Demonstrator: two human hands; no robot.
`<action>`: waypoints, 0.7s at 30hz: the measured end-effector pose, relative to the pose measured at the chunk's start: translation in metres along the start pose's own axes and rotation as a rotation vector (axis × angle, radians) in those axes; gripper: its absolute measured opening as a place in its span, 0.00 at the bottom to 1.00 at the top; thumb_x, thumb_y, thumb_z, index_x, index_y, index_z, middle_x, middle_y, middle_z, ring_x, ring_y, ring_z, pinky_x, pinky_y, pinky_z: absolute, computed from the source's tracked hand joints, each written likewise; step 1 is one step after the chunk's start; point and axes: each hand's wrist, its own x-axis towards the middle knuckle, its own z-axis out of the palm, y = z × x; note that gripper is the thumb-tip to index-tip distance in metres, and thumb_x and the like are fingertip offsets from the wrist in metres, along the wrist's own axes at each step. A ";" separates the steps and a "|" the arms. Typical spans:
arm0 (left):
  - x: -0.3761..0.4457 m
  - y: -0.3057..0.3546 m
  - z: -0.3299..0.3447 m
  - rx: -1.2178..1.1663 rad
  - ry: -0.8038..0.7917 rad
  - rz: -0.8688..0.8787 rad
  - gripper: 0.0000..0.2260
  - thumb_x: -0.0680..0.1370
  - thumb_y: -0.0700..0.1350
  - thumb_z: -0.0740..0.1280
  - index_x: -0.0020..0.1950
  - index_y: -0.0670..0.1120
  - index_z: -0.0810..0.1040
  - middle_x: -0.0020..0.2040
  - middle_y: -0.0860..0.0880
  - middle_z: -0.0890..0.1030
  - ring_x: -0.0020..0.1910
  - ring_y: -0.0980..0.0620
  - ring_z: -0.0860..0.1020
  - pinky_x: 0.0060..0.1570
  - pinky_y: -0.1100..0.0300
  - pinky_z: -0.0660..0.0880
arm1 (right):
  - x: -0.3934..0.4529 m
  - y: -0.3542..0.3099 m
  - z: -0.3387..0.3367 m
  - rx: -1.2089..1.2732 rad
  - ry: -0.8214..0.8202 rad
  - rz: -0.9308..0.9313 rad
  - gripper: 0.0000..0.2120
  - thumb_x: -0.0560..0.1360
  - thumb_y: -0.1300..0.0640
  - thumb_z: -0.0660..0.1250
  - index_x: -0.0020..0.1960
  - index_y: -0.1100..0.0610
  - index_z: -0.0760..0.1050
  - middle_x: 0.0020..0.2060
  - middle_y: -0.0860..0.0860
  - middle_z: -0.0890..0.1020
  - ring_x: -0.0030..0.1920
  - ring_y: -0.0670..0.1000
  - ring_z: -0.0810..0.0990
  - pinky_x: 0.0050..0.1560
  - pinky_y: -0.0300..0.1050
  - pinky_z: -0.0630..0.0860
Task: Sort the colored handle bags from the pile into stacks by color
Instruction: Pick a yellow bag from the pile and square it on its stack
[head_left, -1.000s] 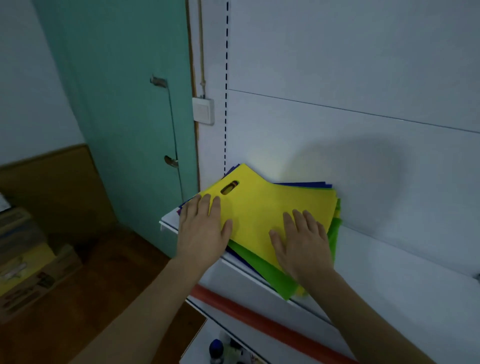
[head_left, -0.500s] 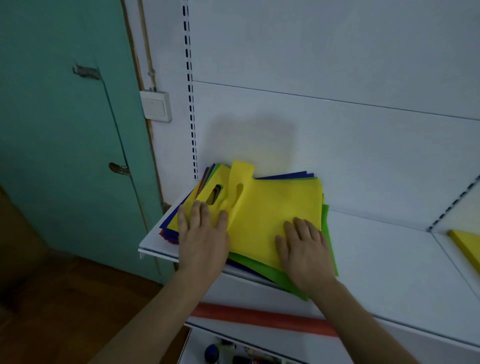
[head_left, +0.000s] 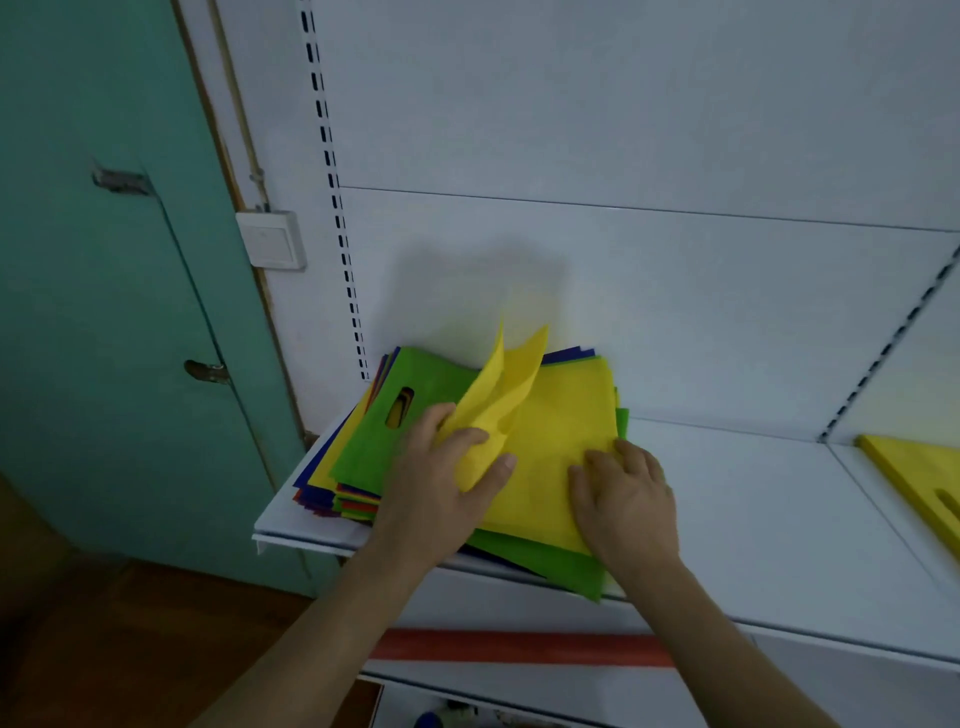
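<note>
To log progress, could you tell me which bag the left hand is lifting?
The top yellow bag; the left hand peels its handle end up, baring the green bag.

A pile of flat coloured handle bags (head_left: 363, 457) lies at the left end of a white metal shelf (head_left: 753, 499), against the back panel. The yellow fabric handle bag (head_left: 550, 447) lies on top of the pile, its left end folded up over itself. Far right on the same shelf lies a separate stack of yellow handle bags (head_left: 919, 473). A white wall switch (head_left: 270, 240) sits left of and above the pile, beside a teal door (head_left: 104, 312). An orange strip (head_left: 519, 647) runs below the shelf's front edge.
</note>
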 end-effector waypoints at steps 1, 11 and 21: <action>0.003 0.002 -0.003 -0.038 0.032 -0.040 0.15 0.81 0.61 0.67 0.60 0.52 0.83 0.73 0.50 0.71 0.72 0.51 0.70 0.64 0.55 0.72 | 0.003 0.006 -0.004 0.000 -0.038 0.079 0.26 0.81 0.37 0.59 0.66 0.53 0.79 0.67 0.58 0.77 0.67 0.64 0.73 0.65 0.60 0.74; 0.049 -0.017 -0.045 0.001 -0.211 -0.365 0.14 0.74 0.42 0.70 0.60 0.44 0.80 0.47 0.47 0.82 0.41 0.48 0.80 0.37 0.51 0.74 | 0.028 0.024 -0.038 0.360 -0.239 0.397 0.11 0.72 0.58 0.71 0.50 0.64 0.79 0.40 0.57 0.82 0.38 0.56 0.79 0.36 0.46 0.72; 0.048 -0.003 -0.056 -0.313 -0.005 -0.212 0.07 0.82 0.42 0.68 0.55 0.55 0.78 0.49 0.48 0.82 0.47 0.47 0.81 0.48 0.50 0.78 | 0.012 0.029 -0.074 0.709 0.239 0.185 0.10 0.80 0.55 0.70 0.58 0.50 0.72 0.47 0.46 0.80 0.45 0.49 0.79 0.41 0.48 0.72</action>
